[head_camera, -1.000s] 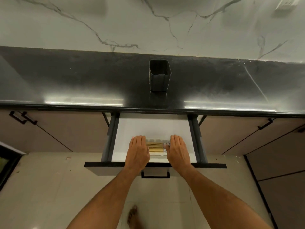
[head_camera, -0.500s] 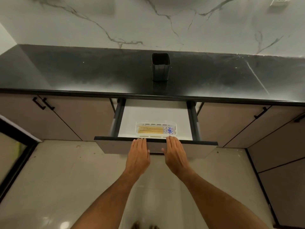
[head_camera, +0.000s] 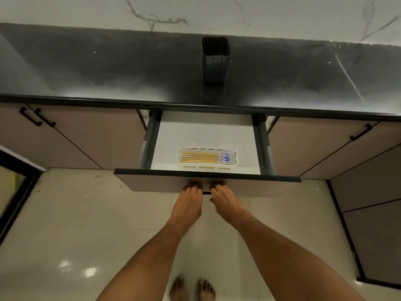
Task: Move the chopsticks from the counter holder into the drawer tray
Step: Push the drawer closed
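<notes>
The chopsticks (head_camera: pixel 202 158) lie in the tray (head_camera: pixel 236 158) inside the drawer (head_camera: pixel 238 185); holder (head_camera: pixel 215 59) behind it looks empty. Both hands, left (head_camera: pixel 188 202) and right (head_camera: pixel 225 203), press flat-fingered on its front; only closing seems left.

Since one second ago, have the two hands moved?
Yes. Left hand and right hand came back out of the tray onto the drawer front.

This is a home kitchen: a glossy black countertop (head_camera: pixel 108 68) runs under a veined marble backsplash (head_camera: pixel 86 9), with beige handled cabinets (head_camera: pixel 86 137), an open utensil drawer (head_camera: pixel 206 131) and a tiled floor (head_camera: pixel 86 224).
</notes>
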